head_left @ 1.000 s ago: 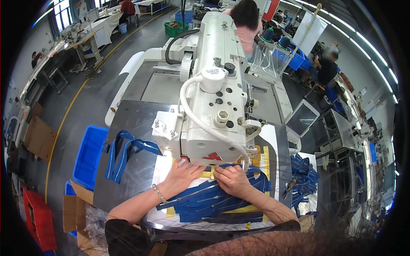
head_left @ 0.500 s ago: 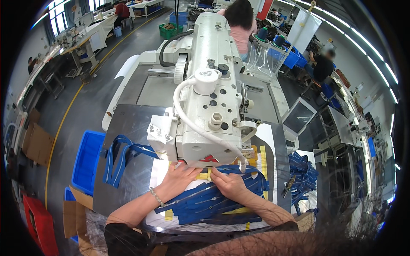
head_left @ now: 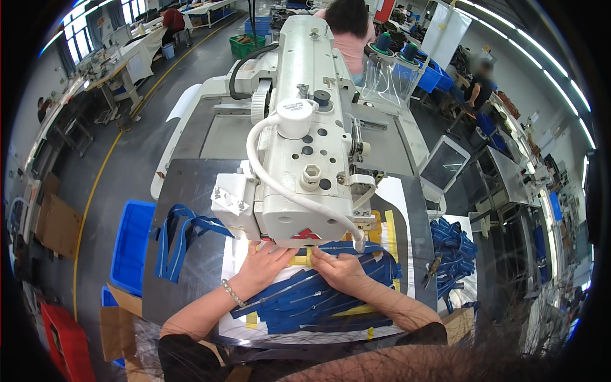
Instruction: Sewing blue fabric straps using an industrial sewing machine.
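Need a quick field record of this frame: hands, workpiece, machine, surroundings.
left hand: left hand flat on the blue strap pieces, fingers at the machine head
right hand: right hand beside it, pressing the same pieces
machine: white sewing machine over the hands
table left: loose blue straps
floor left: blue bin
right of table: heap of blue straps

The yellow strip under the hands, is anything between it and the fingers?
Nothing visible. The left hand and right hand both press flat on the yellow strip, right in front of the sewing machine. The machine's head hides the needle, so that spot cannot be seen.
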The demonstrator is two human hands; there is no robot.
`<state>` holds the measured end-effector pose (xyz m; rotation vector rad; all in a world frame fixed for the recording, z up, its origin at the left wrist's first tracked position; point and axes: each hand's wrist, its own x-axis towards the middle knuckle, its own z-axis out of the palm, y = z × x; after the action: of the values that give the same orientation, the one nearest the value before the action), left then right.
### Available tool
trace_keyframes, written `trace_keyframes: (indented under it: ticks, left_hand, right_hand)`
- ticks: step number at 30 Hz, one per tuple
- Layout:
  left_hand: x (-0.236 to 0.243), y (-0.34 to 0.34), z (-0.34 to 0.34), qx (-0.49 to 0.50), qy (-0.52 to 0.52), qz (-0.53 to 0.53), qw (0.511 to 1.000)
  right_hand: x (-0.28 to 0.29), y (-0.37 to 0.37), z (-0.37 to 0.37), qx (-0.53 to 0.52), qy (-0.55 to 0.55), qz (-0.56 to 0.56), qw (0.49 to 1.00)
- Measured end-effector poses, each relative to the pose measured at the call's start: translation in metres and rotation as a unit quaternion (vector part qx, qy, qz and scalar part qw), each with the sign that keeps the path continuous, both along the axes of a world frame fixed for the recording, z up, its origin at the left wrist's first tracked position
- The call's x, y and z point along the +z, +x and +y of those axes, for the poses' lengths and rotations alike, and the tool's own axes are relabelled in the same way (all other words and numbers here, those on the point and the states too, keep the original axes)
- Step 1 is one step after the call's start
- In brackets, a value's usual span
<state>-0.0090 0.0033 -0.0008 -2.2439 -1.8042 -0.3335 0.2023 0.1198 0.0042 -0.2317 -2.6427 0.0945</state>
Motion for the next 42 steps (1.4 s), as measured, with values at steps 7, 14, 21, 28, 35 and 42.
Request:
trace_keyframes:
  ticks: [7, 14, 21, 28, 35, 42]
  left_hand:
    - [-0.001, -0.012, -0.002, 0.015, -0.036, -0.006, 0.999]
    - [-0.025, -0.043, 0.021, 0.018, -0.267, -0.085, 0.96]
    - [-0.005, -0.057, 0.044, 0.052, -0.331, -0.337, 0.88]
    - [0.009, -0.047, 0.059, -0.071, -0.138, -0.397, 0.904]
    - [0.002, -0.046, 0.062, -0.062, -0.184, -0.442, 0.876]
    - [-0.021, -0.047, 0.049, -0.007, -0.239, -0.505, 0.829]
  right_hand:
    - [-0.004, -0.01, 0.0, 0.015, 0.012, 0.002, 1.0]
    - [0.004, -0.019, 0.005, -0.019, 0.017, -0.013, 1.0]
    - [-0.004, -0.012, 0.02, 0.021, -0.054, -0.036, 0.998]
    - [0.004, -0.007, 0.021, -0.014, -0.041, -0.017, 0.999]
    - [0.007, -0.006, 0.022, -0.016, -0.029, -0.015, 0.999]
    - [0.0, -0.008, 0.024, 0.002, -0.027, 0.001, 1.0]
